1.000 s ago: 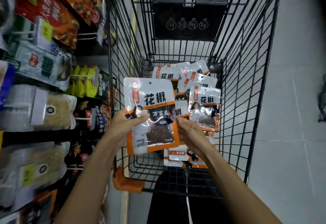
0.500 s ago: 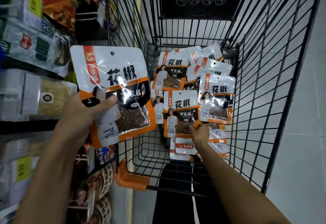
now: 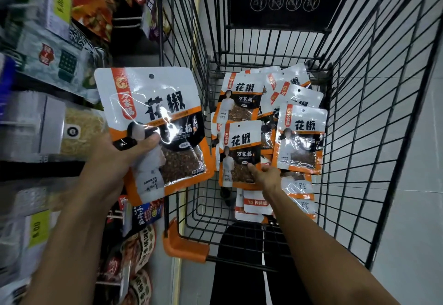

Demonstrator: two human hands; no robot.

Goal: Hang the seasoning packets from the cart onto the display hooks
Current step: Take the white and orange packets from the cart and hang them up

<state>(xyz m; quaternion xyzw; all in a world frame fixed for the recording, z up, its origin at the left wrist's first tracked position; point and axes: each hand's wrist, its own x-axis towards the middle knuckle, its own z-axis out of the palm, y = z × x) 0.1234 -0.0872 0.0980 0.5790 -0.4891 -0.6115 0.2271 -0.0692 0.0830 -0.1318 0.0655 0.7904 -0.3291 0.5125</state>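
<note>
My left hand point(image 3: 115, 160) grips a white-and-orange seasoning packet point(image 3: 153, 117) by its lower left side, thumb across the front, holding it upright to the left of the cart. Its hang hole shows at the top. My right hand point(image 3: 266, 175) reaches down into the black wire cart point(image 3: 359, 136) and pinches the bottom edge of another packet point(image 3: 239, 141). Several more of the same packets point(image 3: 299, 136) lie overlapped in the cart. The display hooks point(image 3: 124, 20) with hanging goods are on the shelving at the left, partly blurred.
Shelving at the left carries hanging bags point(image 3: 79, 132) and yellow price tags point(image 3: 38, 228). The cart's orange corner bumper point(image 3: 182, 247) sits near the shelf base. Grey floor tiles point(image 3: 412, 184) run along the right of the cart.
My left hand carried its packet leftward out of the cart towards the shelving. My right hand let go of that packet, reached down into the cart and took hold of another.
</note>
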